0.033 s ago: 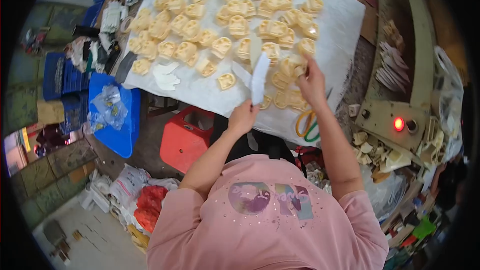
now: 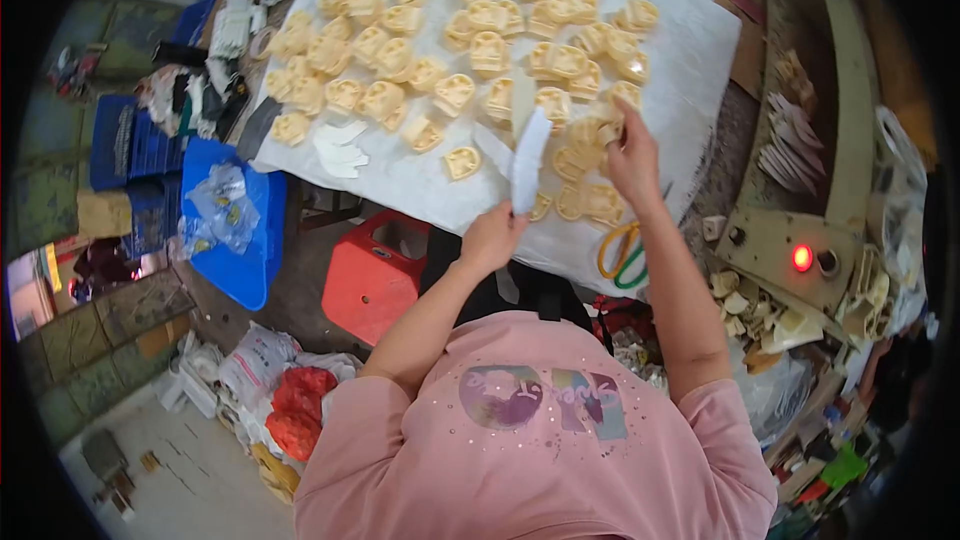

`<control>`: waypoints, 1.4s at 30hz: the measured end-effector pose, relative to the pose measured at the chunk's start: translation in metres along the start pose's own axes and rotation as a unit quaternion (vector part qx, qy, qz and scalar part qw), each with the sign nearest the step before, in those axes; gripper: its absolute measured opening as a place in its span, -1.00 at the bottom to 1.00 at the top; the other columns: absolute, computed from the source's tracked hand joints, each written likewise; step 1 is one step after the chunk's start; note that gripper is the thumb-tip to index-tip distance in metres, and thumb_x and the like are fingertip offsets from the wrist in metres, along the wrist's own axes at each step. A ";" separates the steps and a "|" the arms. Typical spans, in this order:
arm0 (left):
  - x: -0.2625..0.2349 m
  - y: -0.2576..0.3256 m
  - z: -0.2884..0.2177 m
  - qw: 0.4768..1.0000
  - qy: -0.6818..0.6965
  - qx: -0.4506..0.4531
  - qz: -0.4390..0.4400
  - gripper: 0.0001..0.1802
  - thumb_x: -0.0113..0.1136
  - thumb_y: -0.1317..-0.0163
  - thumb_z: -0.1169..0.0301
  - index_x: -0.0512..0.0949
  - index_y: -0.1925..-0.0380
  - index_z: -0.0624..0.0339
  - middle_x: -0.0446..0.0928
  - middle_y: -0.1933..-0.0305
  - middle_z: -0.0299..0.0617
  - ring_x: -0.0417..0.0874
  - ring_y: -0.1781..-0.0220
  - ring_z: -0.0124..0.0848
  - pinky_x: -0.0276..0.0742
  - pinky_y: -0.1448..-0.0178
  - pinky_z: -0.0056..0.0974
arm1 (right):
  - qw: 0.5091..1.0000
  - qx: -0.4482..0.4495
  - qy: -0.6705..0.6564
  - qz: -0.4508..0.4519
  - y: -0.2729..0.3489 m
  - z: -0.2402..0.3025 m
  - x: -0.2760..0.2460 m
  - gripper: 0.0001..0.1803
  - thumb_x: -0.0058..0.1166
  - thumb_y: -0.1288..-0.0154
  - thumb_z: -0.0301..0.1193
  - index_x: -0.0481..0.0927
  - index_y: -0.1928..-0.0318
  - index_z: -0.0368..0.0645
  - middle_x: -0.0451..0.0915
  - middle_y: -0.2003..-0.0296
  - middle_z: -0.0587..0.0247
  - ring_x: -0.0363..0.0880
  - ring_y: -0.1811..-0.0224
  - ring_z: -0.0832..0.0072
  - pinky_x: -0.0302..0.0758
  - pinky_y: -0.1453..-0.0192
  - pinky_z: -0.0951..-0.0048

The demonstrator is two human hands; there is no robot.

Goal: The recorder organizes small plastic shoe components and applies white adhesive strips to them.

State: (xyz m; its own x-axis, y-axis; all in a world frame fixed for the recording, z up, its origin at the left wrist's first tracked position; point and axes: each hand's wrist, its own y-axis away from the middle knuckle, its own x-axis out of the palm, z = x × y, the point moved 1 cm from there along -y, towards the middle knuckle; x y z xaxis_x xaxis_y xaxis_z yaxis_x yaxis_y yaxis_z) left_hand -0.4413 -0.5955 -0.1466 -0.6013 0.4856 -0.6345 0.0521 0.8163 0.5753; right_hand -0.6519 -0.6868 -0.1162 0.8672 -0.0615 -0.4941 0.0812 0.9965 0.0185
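Observation:
My left hand (image 2: 495, 238) is closed on the lower end of a curved white strip (image 2: 530, 162), which stands up over the table's near edge. Other pale strips (image 2: 493, 150) lie close behind it. To the right, my right hand (image 2: 634, 162) reaches over the table with its index finger stretched out and the thumb apart. Its fingertip is at a cream-coloured moulded piece (image 2: 625, 93); whether it touches is hard to tell. More cream moulded pieces (image 2: 489, 54), rounded and hollowed, are spread across the white-covered table (image 2: 675, 60).
Scissors with yellow and green handles (image 2: 622, 255) lie at the near right edge. White cut pieces (image 2: 341, 148) rest on the left. A red stool (image 2: 368, 285) and a blue bin (image 2: 240, 270) stand below. Rightward is a machine with a lit red button (image 2: 802, 258).
My right hand has moved slightly away from me, its fingers now farther from the cream piece they were at and nearer the one behind. My left hand keeps the white strip. The view has shifted a little.

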 end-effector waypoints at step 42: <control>-0.022 -0.211 0.518 0.936 0.151 -0.261 0.180 -0.49 0.13 -0.09 0.35 0.36 -0.08 0.20 0.38 -0.12 -0.04 0.40 -0.12 -0.29 0.37 -0.10 -0.09 | 0.930 -0.248 0.271 -0.033 -0.194 0.068 0.100 -0.70 -0.13 -0.30 -0.58 0.36 -0.04 -0.32 0.45 -0.02 0.06 0.41 -0.03 0.37 0.32 -0.15 0.38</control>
State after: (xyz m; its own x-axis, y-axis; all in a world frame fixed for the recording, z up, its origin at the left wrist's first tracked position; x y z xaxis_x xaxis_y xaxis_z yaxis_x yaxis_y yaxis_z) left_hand -0.0264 -0.6168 -0.5214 -0.8222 0.5242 -0.2218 -0.0547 0.3152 0.9475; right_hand -0.5472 -0.8904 -0.1104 0.4821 -0.2199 -0.8481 -0.2273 0.9035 -0.3635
